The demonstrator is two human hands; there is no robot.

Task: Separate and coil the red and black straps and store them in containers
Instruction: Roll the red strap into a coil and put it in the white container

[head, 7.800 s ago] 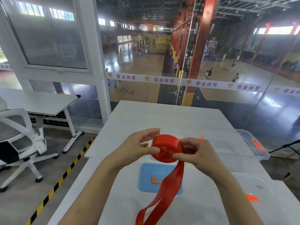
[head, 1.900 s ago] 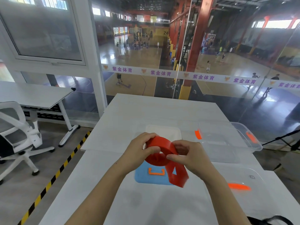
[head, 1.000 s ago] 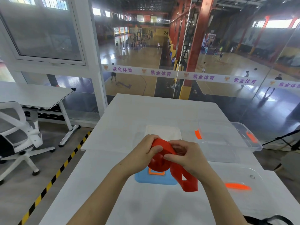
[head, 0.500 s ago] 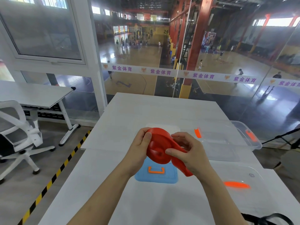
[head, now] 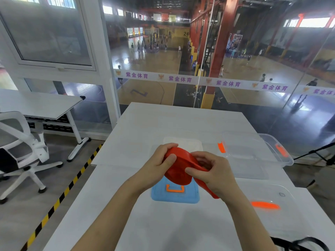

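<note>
Over table (head: 181, 122): red strap (head: 178, 171) btwn hands

A white band (head: 199, 81) is running across the glass wall (head: 253, 109) beyond the worktop, repeating the purple characters 紫金体育 beside a small orange fox-head emblem. Far back in the hall, a yellow wall (head: 185, 36) is showing the dark number 24. A large purple mark resembling a Z or 2 is lying on the court floor (head: 137, 92).
</note>
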